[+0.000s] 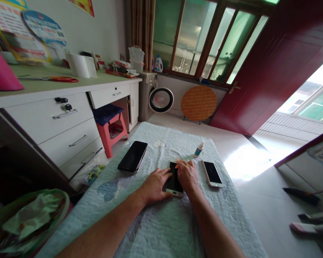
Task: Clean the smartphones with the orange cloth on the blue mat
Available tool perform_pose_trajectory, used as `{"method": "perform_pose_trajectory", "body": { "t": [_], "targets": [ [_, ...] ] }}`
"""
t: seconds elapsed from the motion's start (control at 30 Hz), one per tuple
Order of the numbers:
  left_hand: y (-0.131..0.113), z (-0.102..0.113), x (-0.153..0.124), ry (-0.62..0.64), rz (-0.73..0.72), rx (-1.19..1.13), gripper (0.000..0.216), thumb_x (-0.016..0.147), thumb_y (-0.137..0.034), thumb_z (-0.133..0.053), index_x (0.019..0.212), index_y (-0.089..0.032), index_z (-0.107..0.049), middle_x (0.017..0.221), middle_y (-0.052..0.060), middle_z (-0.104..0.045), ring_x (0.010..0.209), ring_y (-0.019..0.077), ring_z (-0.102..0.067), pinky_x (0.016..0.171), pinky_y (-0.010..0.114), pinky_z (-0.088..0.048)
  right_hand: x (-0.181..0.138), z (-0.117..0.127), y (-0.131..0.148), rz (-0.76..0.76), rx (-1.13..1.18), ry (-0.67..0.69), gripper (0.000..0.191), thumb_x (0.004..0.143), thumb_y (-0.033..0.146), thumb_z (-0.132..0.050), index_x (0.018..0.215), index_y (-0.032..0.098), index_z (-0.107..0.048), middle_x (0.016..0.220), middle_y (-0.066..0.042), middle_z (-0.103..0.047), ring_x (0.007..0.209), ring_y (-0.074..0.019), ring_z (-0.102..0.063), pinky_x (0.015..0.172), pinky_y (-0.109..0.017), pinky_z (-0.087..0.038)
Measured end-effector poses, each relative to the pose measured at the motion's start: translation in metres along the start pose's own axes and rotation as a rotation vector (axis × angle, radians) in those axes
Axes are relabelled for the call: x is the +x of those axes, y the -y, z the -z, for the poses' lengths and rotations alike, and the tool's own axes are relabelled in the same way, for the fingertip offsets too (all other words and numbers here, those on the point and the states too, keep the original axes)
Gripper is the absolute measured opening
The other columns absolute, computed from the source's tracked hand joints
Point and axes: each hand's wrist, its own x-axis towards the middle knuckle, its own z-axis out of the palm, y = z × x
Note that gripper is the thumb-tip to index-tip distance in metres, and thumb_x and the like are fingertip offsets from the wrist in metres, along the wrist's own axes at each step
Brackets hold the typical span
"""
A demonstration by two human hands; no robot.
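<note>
A white-framed phone (173,179) with a dark screen lies flat on a pale quilted cloth (161,222) in front of me. My left hand (154,186) rests on the cloth against the phone's left edge, fingers curled onto it. My right hand (187,175) lies over the phone's right side, fingers pressed together near its top edge, a small orange piece at the fingertips. A black phone (132,156) lies to the left. Another white phone (212,173) lies to the right.
A small dropper bottle (198,149) stands beyond the phones. A white desk with drawers (56,118) and a pink stool (111,125) are on the left. A washing machine (154,96), a round wooden board (198,103) and a red door (271,71) lie ahead.
</note>
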Motion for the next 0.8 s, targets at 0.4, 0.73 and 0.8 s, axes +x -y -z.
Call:
{"method": "perform_pose_trajectory", "body": {
  "t": [0.4,0.73,0.8],
  "targets": [
    [0.0023,-0.0024,-0.0005,-0.013,-0.001,0.017,0.071,0.068,-0.05,-0.077,0.128,-0.017,-0.056,0.141,0.014,-0.051,0.124,0.0332,-0.05,0.107,0.046,-0.037,0.0,-0.0005,0.0016,0.013,0.017,0.035,0.034,0.094,0.02,-0.042,0.117,0.022,-0.067,0.12,-0.005,-0.067,0.096,-0.0215,-0.051,0.088,-0.03,-0.033],
    [-0.0031,0.0033,0.0,-0.015,-0.016,-0.044,0.069,0.068,-0.045,-0.078,0.128,-0.019,-0.056,0.137,0.01,-0.054,0.121,0.0317,-0.05,0.107,0.043,-0.037,0.0071,-0.0042,0.0074,0.194,0.075,0.081,0.038,0.094,0.02,-0.043,0.126,0.028,-0.062,0.132,0.001,-0.061,0.097,-0.0199,-0.052,0.09,-0.029,-0.037],
    [-0.0028,0.0026,-0.0002,-0.024,-0.02,-0.048,0.07,0.068,-0.044,-0.079,0.129,-0.019,-0.055,0.136,0.009,-0.055,0.12,0.0316,-0.05,0.107,0.043,-0.037,0.0074,-0.0059,0.0075,0.23,0.11,0.087,0.038,0.094,0.021,-0.043,0.125,0.028,-0.063,0.133,0.001,-0.06,0.098,-0.0199,-0.052,0.091,-0.029,-0.037]
  ]
}}
